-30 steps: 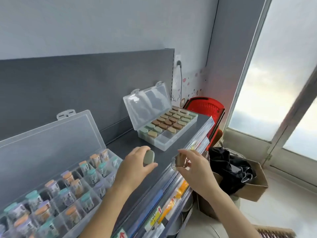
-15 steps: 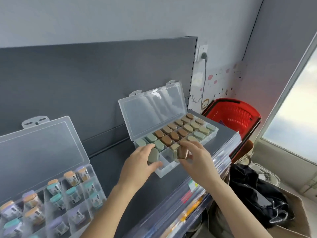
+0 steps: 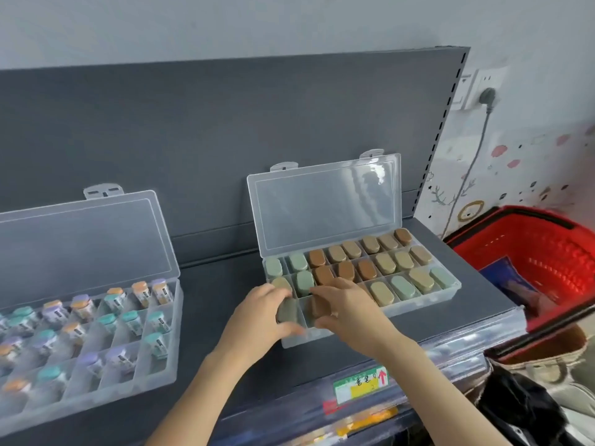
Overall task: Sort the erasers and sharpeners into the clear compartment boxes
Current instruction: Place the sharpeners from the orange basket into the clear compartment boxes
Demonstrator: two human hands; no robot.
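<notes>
A clear compartment box (image 3: pixel 418 304) with its lid up stands on the dark shelf, filled with green, brown and tan erasers (image 3: pixel 383 263). My left hand (image 3: pixel 260 320) grips a grey-green eraser (image 3: pixel 287 310) in the box's front-left compartment. My right hand (image 3: pixel 347 307) holds a brown eraser (image 3: pixel 317 305) in the compartment beside it. A second clear box (image 3: pixel 161 358) at the left holds several sharpeners (image 3: pixel 128 320) with coloured caps.
A red shopping basket (image 3: pixel 547 252) sits right of the shelf end. Below it lie a cardboard box (image 3: pixel 547 349) and a black bag (image 3: pixel 521 410). The shelf's front edge carries a price label (image 3: pixel 360 384). A plug and cable (image 3: pixel 486 98) hang on the wall.
Both hands moved from the shelf's front edge to the eraser box, carrying one eraser each, and now lower them into its front-left compartments. The camera turned left.
</notes>
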